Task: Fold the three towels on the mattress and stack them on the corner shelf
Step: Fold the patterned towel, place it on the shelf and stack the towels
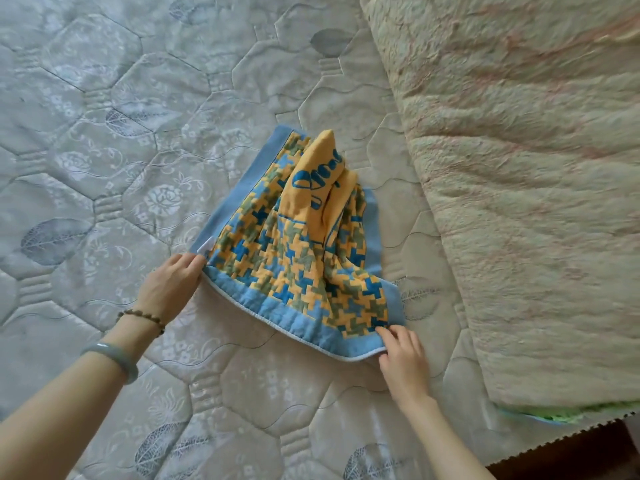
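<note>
From the head camera, a small towel [294,258] with a yellow, blue and green check and a pale blue border lies on the quilted mattress [104,133]. Both hands hold its near edge. The left hand [169,285] has its fingers curled round the left near corner, just below a white label [207,245] sewn to the border. The right hand [403,358] pinches the right near corner, thumb on top and fingers tucked under the hem. Between the two grips the blue border sags in a shallow curve. Beyond the grips, the middle of the towel is bunched up into a yellow ridge with blue lettering. The left wrist wears a bead bracelet [142,317] and a pale green bangle [110,358]. To the right of the right hand's grip, near but not touching the towel, lies a fuzzy beige blanket [519,168].
</note>
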### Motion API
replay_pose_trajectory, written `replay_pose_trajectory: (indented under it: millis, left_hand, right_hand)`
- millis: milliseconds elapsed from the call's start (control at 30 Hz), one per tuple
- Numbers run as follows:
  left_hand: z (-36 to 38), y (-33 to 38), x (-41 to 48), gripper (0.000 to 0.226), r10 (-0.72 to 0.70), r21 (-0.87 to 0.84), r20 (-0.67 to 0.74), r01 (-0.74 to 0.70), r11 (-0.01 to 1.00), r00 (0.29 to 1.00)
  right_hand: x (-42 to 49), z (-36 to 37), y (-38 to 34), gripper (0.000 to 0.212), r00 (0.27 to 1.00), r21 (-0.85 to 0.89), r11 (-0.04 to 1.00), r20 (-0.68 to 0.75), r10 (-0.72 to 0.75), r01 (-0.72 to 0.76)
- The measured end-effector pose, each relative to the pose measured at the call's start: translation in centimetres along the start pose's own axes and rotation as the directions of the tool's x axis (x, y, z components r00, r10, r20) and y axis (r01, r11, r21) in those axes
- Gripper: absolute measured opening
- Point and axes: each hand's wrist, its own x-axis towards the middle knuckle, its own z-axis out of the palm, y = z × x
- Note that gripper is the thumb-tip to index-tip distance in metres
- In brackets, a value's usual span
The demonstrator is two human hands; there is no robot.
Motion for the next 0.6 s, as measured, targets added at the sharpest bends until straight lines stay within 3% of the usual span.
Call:
replay_pose_trajectory:
  millis: [133, 300, 467, 600]
  left_hand:
    - [-2.8, 0.0, -0.2, 0.025, -0.089, -0.117, -0.105, 0.076, 0.990, 0.991]
    - [-9.4, -1.1, -2.6, 0.020, -0.164, -0.147, -0.177, 0.138, 0.979, 0.971]
    - [-19.0, -1.0, -5.3, 0.022, -0.215, -0.084, -0.263, 0.200, 0.976, 0.940]
    - [-25.5, -1.4, -8.3, 0.026, -0.308, -0.103, -0.315, 0.290, 0.952, 0.898]
  right_hand:
    - [1.9, -3.4, -0.3, 0.040, 0.985, 0.246, 0.956, -0.017, 0.171, -0.162]
    - [1.8, -10.2, -0.9, 0.034, 0.929, 0.418, 0.892, -0.233, 0.288, -0.171]
    - [1.5, -19.4, -4.2, 0.037, 0.906, 0.437, 0.899, -0.388, 0.168, 0.020]
    - [1.1, -27.0, -6.7, 0.032, 0.912, 0.444, 0.891, -0.398, 0.102, 0.094]
